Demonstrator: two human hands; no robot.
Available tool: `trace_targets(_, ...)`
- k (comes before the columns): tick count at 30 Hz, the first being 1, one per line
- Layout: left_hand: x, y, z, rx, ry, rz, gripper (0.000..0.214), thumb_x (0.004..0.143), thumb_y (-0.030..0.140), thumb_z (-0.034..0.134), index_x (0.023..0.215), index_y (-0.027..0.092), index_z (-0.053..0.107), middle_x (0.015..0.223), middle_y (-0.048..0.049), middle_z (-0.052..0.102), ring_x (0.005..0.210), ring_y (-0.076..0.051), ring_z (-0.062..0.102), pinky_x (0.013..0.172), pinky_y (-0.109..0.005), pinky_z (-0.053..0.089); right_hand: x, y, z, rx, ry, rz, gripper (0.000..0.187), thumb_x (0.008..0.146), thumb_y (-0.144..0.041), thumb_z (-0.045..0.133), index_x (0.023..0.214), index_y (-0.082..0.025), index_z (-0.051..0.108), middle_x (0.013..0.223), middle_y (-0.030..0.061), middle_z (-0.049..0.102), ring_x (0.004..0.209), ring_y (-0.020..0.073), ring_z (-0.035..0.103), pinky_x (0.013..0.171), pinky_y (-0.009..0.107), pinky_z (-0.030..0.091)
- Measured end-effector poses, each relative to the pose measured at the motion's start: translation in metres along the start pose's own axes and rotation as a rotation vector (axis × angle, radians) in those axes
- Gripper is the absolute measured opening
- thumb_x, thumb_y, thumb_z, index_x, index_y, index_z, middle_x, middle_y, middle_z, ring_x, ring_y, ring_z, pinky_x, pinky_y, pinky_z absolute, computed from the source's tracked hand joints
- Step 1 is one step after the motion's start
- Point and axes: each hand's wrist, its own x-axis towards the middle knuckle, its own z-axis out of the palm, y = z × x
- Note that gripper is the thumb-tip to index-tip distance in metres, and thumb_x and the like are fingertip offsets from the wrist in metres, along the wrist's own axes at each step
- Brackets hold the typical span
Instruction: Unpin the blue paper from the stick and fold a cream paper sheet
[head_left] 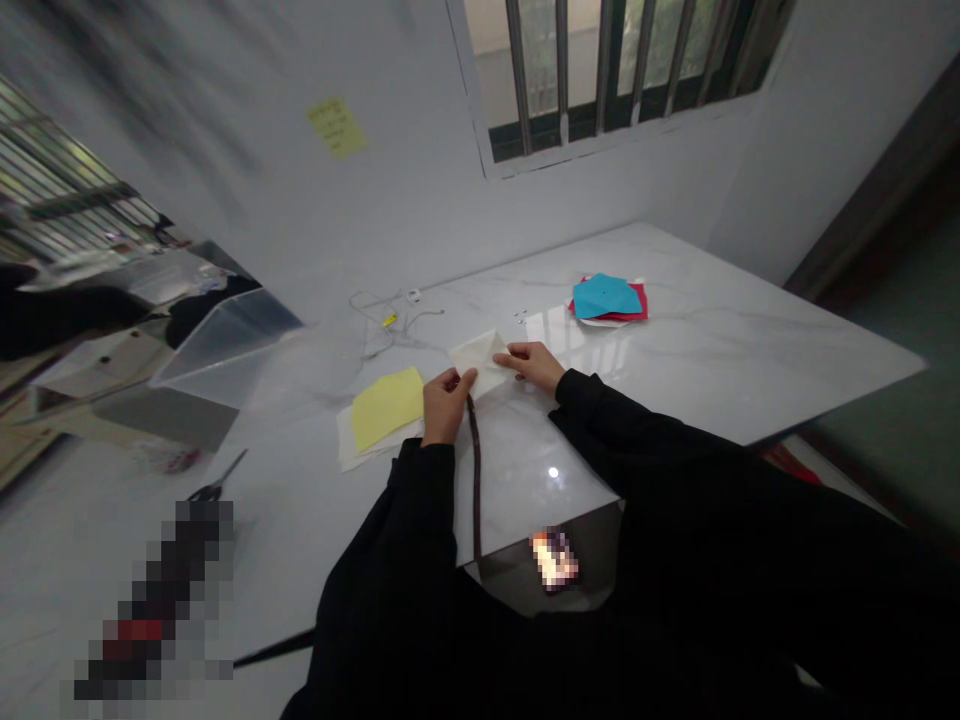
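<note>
The folded cream paper point(480, 360) lies on the white marble worktop point(750, 340), held between both hands. The left hand point(446, 405) has its fingers point(453, 380) curled tightly over the paper's near edge, while the right hand point(534, 365) reaches in from the other side, its fingers point(510, 358) close together and pinching the paper's right edge. A thin dark brown strip point(475, 480) runs from under the left hand, toward the person and past the worktop's edge (whether those fingers grip it too, I cannot tell). Just left of the folded cream paper, a yellow sheet point(386, 408) rests on a white sheet point(346, 440). Beyond the paper and to its left lies a tangled white cable point(375, 320), and beyond it to the right, a blue sheet point(606, 297) tops a red sheet point(634, 305). Well to the paper's left are black-handled scissors point(214, 485) and a clear plastic box point(225, 350).
</note>
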Motion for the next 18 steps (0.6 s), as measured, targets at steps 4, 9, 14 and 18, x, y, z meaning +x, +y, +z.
trace_targets(4, -0.001, 0.0004, -0.0003, 0.015, -0.017, -0.006, 0.045, 0.071, 0.051, 0.084, 0.098, 0.015, 0.08, 0.091, -0.0066, 0.079, 0.082, -0.023, 0.07, 0.075, -0.032, 0.055, 0.0023, -0.0008, -0.0007, 0.095, 0.086, 0.005, 0.056, 0.079, -0.073, 0.071, 0.092, -0.018, 0.073, 0.079, 0.001, 0.065, 0.068, 0.0119, 0.056, 0.058, 0.022, 0.044)
trace_targets(9, -0.005, 0.007, 0.0015, 0.011, -0.078, -0.024, 0.052, 0.068, 0.054, 0.087, 0.1, 0.014, 0.081, 0.093, -0.0082, 0.08, 0.085, -0.025, 0.072, 0.078, -0.033, 0.055, 0.0037, -0.0024, -0.0021, 0.171, 0.09, 0.009, 0.055, 0.075, -0.069, 0.077, 0.095, -0.018, 0.074, 0.088, 0.0028, 0.069, 0.076, 0.0132, 0.062, 0.067, 0.025, 0.051)
trace_targets(14, -0.0068, 0.009, 0.0029, -0.002, -0.116, -0.034, 0.052, 0.067, 0.054, 0.088, 0.099, 0.014, 0.081, 0.091, -0.0095, 0.08, 0.088, -0.028, 0.072, 0.08, -0.036, 0.056, 0.0038, -0.0014, -0.0037, 0.105, 0.093, -0.024, 0.053, 0.074, -0.068, 0.078, 0.087, -0.017, 0.074, 0.08, 0.0021, 0.067, 0.072, 0.0131, 0.059, 0.067, 0.025, 0.05)
trace_targets(18, -0.0062, 0.0073, 0.0022, 0.0, -0.139, -0.024, 0.054, 0.067, 0.055, 0.088, 0.1, 0.013, 0.081, 0.091, -0.01, 0.08, 0.089, -0.029, 0.073, 0.082, -0.038, 0.057, 0.004, -0.0015, -0.0054, 0.08, 0.115, -0.035, 0.052, 0.076, -0.068, 0.077, 0.086, -0.017, 0.074, 0.077, 0.0019, 0.065, 0.069, 0.013, 0.056, 0.064, 0.026, 0.049)
